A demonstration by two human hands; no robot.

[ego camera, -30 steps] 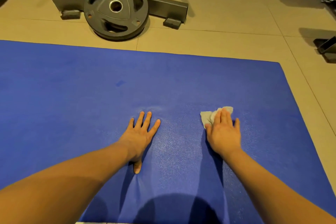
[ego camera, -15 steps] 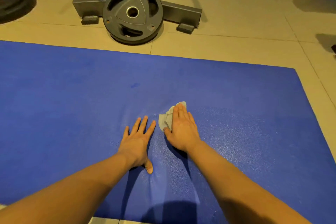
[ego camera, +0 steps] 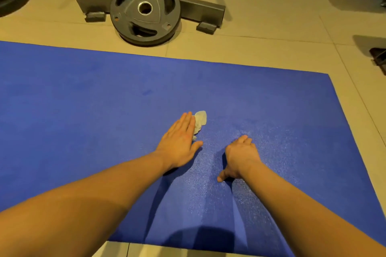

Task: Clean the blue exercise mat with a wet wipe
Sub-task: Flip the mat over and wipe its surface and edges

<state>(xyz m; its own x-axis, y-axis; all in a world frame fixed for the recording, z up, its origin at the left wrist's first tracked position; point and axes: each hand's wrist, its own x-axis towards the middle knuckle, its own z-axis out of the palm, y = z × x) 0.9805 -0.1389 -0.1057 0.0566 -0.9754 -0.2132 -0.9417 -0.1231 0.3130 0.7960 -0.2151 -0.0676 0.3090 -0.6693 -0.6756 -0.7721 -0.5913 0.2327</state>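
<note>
Pressing wipe [ego camera: 201,120] onto mat [ego camera: 83,110] with left hand [ego camera: 179,137]: fingers straight, together, flat on it. Wipe is crumpled, mid-mat, poking out at the hand's 1 o'clock. Right hand [ego camera: 240,155], at 3 o'clock of left and apart from it, rests on mat holding nothing; fingers foreshortened, thumb out toward 7 o'clock. Weight plate [ego camera: 145,9] on floor [ego camera: 271,37] at 12 o'clock, beyond mat.

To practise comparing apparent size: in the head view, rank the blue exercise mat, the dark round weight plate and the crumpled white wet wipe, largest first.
1. blue exercise mat
2. dark round weight plate, farther from the camera
3. crumpled white wet wipe, partly under the left hand
</note>
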